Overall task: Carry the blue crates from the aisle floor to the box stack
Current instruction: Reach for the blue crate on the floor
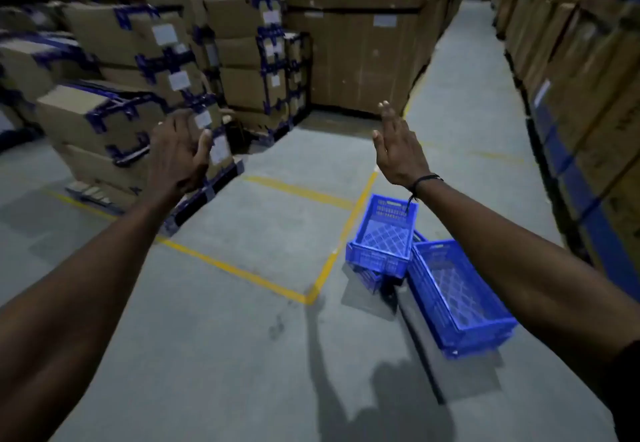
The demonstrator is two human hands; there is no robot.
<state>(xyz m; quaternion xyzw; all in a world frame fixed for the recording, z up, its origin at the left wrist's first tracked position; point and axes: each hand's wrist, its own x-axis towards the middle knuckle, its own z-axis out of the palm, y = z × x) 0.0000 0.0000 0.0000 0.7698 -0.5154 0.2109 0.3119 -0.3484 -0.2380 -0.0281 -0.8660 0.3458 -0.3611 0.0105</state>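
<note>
Head view: left hand and right hand are raised empty, fingers spread, nothing gripped, likely readied for a reach. Blue perforated plastic crates are left on the grey aisle floor, low right. Taped cardboard box stack seen left; yellow floor lines between, path unobstructed.

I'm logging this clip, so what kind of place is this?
Most likely a warehouse aisle: stacked brown cardboard boxes with blue strapping on pallets, yellow painted floor lines on grey concrete, and open blue plastic lattice crates on the floor.
</note>
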